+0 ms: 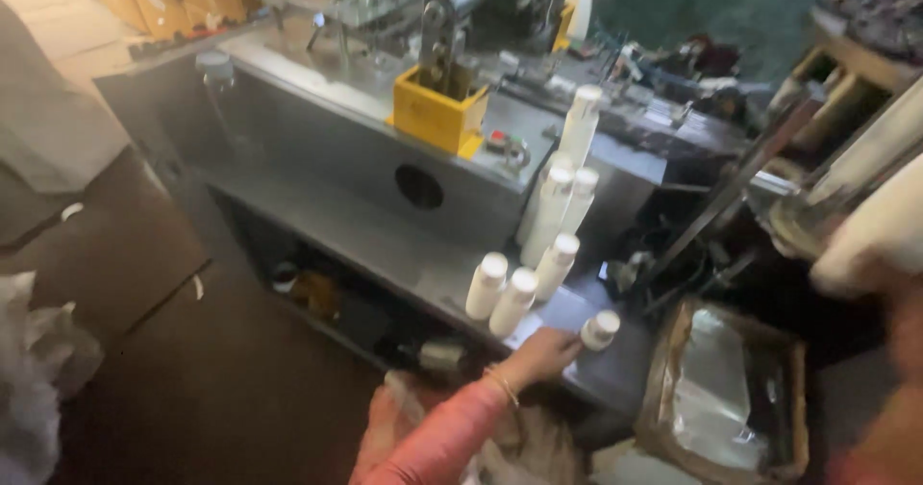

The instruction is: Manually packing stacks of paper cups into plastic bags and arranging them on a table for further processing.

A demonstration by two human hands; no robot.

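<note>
My left hand (543, 353) lay on the grey surface (385, 245), fingers loosely open, touching the white bottle (600, 330) at my two o'clock. Seven bottles (553, 218) already stood at twelve. My blurred right hand (870, 273) gripped something pale.

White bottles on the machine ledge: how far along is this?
Done: several capped white bottles already stand in a cluster on the grey machine ledge. In hand: the left hand is at one more capped bottle by the ledge's near end; whether the fingers still grip it is too blurred to tell. The right hand is a blur at the frame edge. Left: cannot judge; no supply of further bottles is visible.
</note>
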